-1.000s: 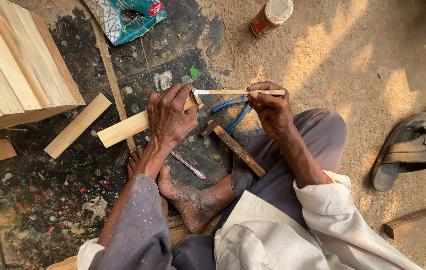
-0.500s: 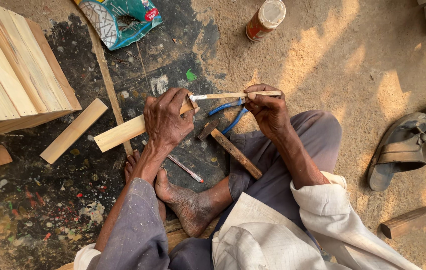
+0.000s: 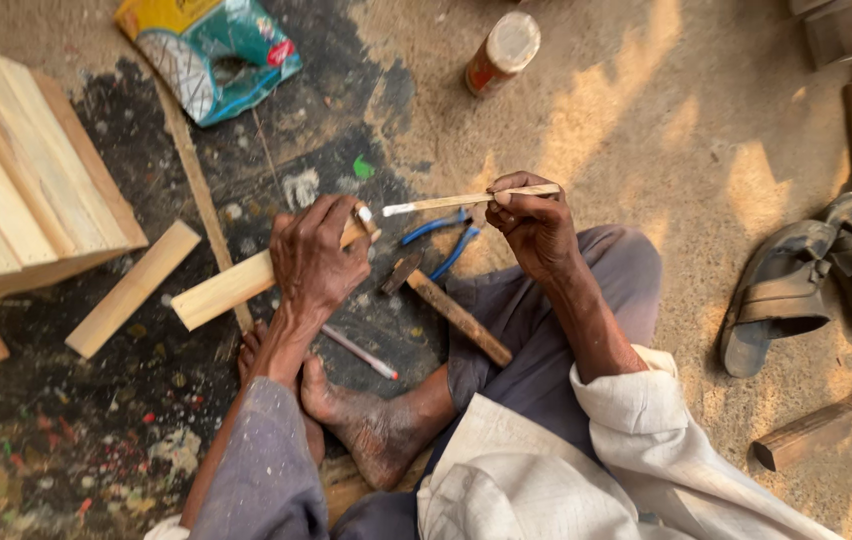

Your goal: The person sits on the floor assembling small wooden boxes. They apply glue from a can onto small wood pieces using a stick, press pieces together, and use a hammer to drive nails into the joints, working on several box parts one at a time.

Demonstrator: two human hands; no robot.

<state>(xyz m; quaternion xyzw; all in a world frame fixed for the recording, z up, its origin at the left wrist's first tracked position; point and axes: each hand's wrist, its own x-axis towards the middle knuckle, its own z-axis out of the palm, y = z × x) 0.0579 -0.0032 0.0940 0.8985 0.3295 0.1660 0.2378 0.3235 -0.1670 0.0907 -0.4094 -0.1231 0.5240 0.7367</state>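
- Wooden slat (image 3: 246, 283) lies on the stained floor, its upper end under my left hand (image 3: 314, 258), which is closed over it.
- My right hand (image 3: 536, 225), at 3 o'clock from the left and apart from it, pinches a thin stick (image 3: 466, 200) with a white-coated tip.
- Hammer (image 3: 446, 305) and blue-handled pliers (image 3: 444, 240) lie between my hands.
- At 12 o'clock stands a small jar (image 3: 502, 52); sandals (image 3: 806, 280) lie at 3 o'clock.
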